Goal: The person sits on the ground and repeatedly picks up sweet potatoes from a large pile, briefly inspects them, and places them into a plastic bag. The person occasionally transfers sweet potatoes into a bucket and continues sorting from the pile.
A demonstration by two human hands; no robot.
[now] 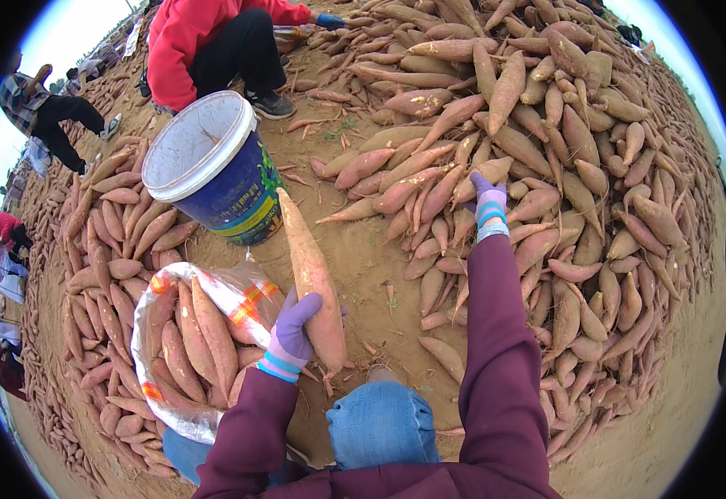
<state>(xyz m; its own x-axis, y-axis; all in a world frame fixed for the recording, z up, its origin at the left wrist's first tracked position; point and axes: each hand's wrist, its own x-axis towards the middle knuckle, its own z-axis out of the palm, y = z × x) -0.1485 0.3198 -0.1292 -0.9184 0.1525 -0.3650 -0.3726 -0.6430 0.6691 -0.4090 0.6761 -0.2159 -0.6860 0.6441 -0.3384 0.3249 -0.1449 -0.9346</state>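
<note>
My left hand, in a purple glove with a striped cuff, grips a long sweet potato near its lower end, its tip pointing up. At the left edge of the large heap, my right hand, gloved alike, has its fingers on a sweet potato; its palm side is hidden. Left of my left hand stands a white woven sack with its mouth spread, holding several sweet potatoes.
A blue bucket with a white rim stands beyond the sack. A person in a red top crouches behind it. Sweet potato heaps lie to the right and left. Other people are farther off at the left.
</note>
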